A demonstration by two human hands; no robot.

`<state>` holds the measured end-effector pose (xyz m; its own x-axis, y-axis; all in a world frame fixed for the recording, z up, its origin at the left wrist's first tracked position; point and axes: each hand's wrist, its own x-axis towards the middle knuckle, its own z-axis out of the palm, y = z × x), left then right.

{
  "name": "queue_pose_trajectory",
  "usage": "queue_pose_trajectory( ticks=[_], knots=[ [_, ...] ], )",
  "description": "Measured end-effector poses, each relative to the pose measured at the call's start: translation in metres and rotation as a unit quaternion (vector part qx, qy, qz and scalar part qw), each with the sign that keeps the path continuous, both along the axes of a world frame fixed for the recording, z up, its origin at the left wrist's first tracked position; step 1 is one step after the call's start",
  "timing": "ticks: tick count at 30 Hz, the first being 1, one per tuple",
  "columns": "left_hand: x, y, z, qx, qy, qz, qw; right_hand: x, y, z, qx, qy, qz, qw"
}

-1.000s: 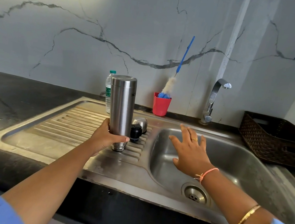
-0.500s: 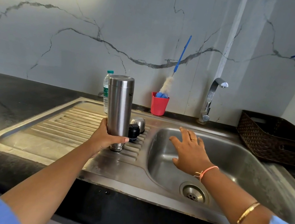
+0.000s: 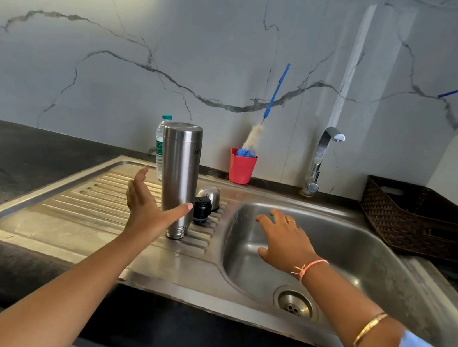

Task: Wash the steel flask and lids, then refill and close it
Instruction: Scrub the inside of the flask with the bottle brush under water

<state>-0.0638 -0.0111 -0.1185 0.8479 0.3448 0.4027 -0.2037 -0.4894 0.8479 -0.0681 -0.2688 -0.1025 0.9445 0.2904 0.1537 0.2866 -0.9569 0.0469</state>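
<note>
Flask [image 3: 178, 178] is standing on the ribbed drainboard [image 3: 85, 206], apparently inverted, with its narrow threaded neck down and nothing gripping it.

Black lid [image 3: 202, 209] is sitting just beside it at 3 o'clock, and the steel cap [image 3: 210, 195] is lying at 2 o'clock, close behind the lid.

Left hand [image 3: 146, 208] is lying open at the flask's 8 o'clock, fingers straight and pointing toward 12, thumb reaching across the lower body. I cannot tell whether the thumb tip is touching steel.

Right hand [image 3: 286, 240] is hovering over the basin [image 3: 358, 250] at 3 o'clock, fingers spread and slightly bent, holding nothing.

Plastic bottle [image 3: 160, 146] is standing at 11 o'clock and the red cup [image 3: 241, 166] holding a brush [image 3: 255, 136] at 1 o'clock. The tap [image 3: 322, 157] is standing beyond at 2 and the basket [image 3: 418, 220] far out at 3.

Risks, as judged:
- The tall body is balancing on a small neck across ridges, so a nudge from the thumb or forearm is likely to tip it.
- Falling toward 3 would be sweeping the lid and cap into the basin, toward the drain [image 3: 294, 304].
- Falling toward 11 would be striking the bottle.
- The steel is probably wet, so a loose one-handed pickup is risking a slip.
</note>
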Motion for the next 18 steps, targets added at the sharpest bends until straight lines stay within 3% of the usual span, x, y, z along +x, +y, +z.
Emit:
queue_pose_trajectory(
  ticks=[2, 5, 8, 13, 18],
  knots=[
    [-0.009, -0.009, 0.003, 0.037, -0.088, 0.034, 0.995, 0.000, 0.000, 0.001, 0.002, -0.001, 0.001, 1.000],
    [-0.020, -0.022, 0.011, 0.119, -0.250, 0.061, 0.959, 0.000, 0.001, 0.003, 0.008, -0.001, -0.002, 1.000],
    [-0.028, -0.045, 0.023, 0.194, -0.331, 0.000, 0.924, 0.001, 0.000, 0.006, 0.018, -0.006, -0.008, 1.000],
    [-0.022, -0.076, 0.031, 0.249, -0.251, -0.141, 0.925, 0.007, -0.011, 0.016, 0.039, -0.008, -0.024, 0.999],
    [0.013, -0.099, 0.035, 0.218, -0.080, -0.160, 0.959, 0.029, -0.029, 0.034, 0.064, -0.025, -0.036, 0.997]
  ],
)
